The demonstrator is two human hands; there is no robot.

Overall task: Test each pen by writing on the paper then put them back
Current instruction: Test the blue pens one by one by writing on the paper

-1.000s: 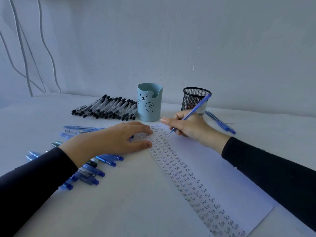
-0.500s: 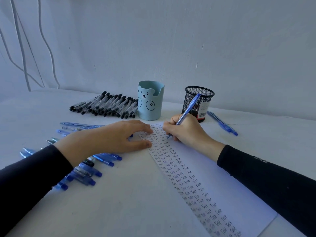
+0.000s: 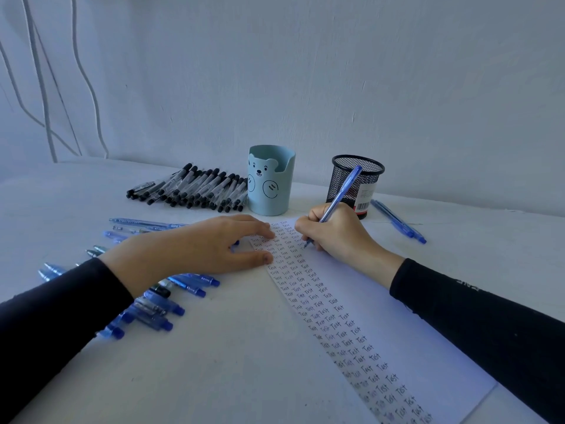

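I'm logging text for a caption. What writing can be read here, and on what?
"Test", handwritten repeatedly in columns on the paper.
The barcode label on the mesh cup: too small to read.
Print on the blue pens: blurred.
Mark on the right sleeve: unreadable.

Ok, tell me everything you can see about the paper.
The paper is a white sheet lying flat on the table, running diagonally from far left to near right. Rows of the handwritten word "Test" fill a strip along its left edge; the rest looks blank. The left hand presses flat on its far left corner. The right hand rests on it, holding a pen with its tip at the sheet. A dark sleeve covers part of its right side.
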